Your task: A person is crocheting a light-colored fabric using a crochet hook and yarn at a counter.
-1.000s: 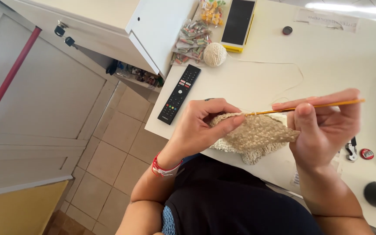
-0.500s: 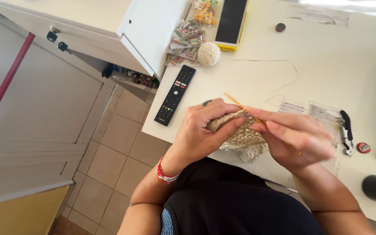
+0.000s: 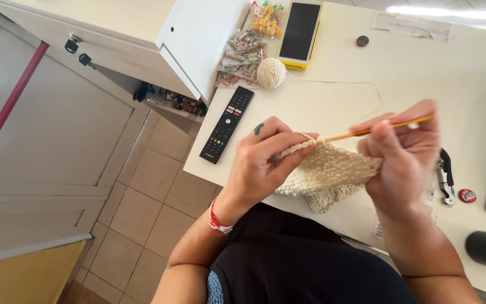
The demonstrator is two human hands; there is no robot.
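Note:
My left hand (image 3: 268, 160) pinches the left edge of a beige crocheted piece (image 3: 327, 171) held above the white table (image 3: 333, 95). My right hand (image 3: 403, 152) grips a thin orange crochet hook (image 3: 367, 132) and the right side of the piece; the hook's tip meets the top edge of the fabric near my left fingers. A strand of yarn runs back across the table to a cream yarn ball (image 3: 271, 73). A red bracelet circles my left wrist.
A black remote control (image 3: 227, 124) lies left of my hands. A phone on a yellow case (image 3: 301, 31), bags of sweets (image 3: 243, 50), a small black cap (image 3: 362, 40), a black tool (image 3: 444, 174) and a red cap (image 3: 467, 195) lie about. A white cabinet (image 3: 158, 39) stands at left over a tiled floor.
My right hand has drawn the hook out to the right and upward, away from my left hand. The left hand still holds the fabric's edge.

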